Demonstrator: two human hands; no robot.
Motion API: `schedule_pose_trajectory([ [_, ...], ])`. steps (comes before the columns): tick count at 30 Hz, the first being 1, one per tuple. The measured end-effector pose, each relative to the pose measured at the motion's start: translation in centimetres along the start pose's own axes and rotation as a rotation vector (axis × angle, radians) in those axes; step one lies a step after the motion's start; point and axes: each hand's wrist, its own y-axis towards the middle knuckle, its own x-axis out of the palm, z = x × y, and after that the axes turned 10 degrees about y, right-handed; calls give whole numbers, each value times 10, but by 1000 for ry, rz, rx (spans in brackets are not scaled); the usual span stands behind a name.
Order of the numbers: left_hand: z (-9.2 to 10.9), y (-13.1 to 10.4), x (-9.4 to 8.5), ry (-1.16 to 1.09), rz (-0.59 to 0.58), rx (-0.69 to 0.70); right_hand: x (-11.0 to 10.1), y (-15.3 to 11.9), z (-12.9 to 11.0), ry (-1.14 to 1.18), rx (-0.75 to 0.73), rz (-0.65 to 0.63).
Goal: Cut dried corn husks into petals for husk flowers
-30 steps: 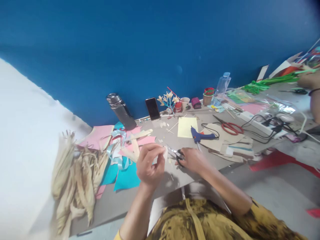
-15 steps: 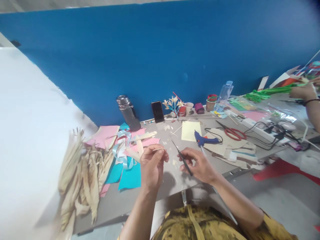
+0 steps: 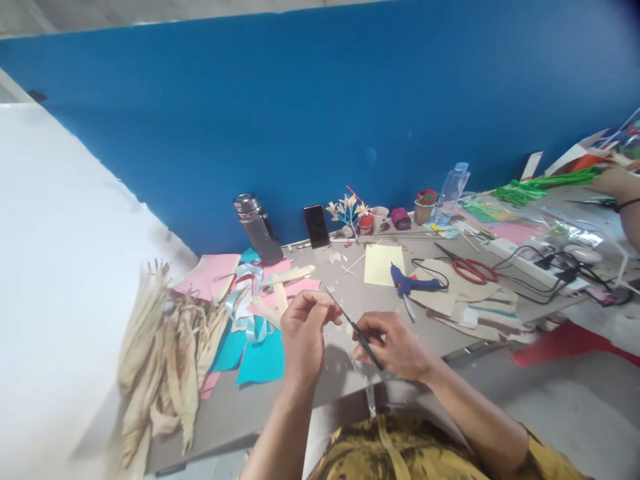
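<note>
My left hand (image 3: 306, 331) pinches a small pale strip, mostly hidden by the fingers, above the grey table (image 3: 340, 380). My right hand (image 3: 393, 343) is closed around a thin dark tool (image 3: 369, 347), whose pointed metal end slants up and left to the fingertips of my left hand. Whether it touches the strip cannot be made out. Beyond my hands lie a yellow paper (image 3: 384, 264) and a blue glue gun (image 3: 415, 283). Teal paper (image 3: 263, 355) and pale strips (image 3: 281, 297) are left of my left hand.
Dried husks (image 3: 175, 360) hang over the left edge. A flask (image 3: 259, 230), a phone (image 3: 317, 227), husk flowers (image 3: 350, 212) and a bottle (image 3: 451, 193) stand along the blue wall. Red-handled scissors (image 3: 474, 270) and a power strip (image 3: 535, 265) lie right. Another person's hand (image 3: 613, 183) is far right.
My right hand has brought the dark tool left, so its tip is now at my left fingertips instead of apart from them. The other person's hand has shifted slightly.
</note>
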Motion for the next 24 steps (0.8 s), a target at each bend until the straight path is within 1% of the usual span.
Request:
schedule_pose_trajectory([
  [4, -2, -1, 2, 44, -1, 18, -1, -2, 2, 38, 39, -17],
  [9, -1, -1, 4, 58, 2, 13, -2, -3, 5, 69, 28, -18],
  [12, 0, -1, 6, 55, 5, 4, -1, -4, 7, 182, 32, -40],
  [15, 2, -1, 8, -1, -13, -38, 3, -6, 9, 336, 81, -59],
  [18, 1, -1, 8, -78, -37, -98, 4, -6, 11, 379, 126, -67],
  [20, -1, -1, 7, -87, -26, -117, 1, -4, 14, 291, 168, -52],
  [21, -3, -2, 6, -82, -19, -123, -2, -1, 16, 195, 199, -29],
  [22, -4, -2, 4, -77, -19, -134, -5, 2, 19, 58, 235, -1],
  [24, -8, -2, 1, -74, -26, -163, -10, 9, 26, -291, 302, 48],
])
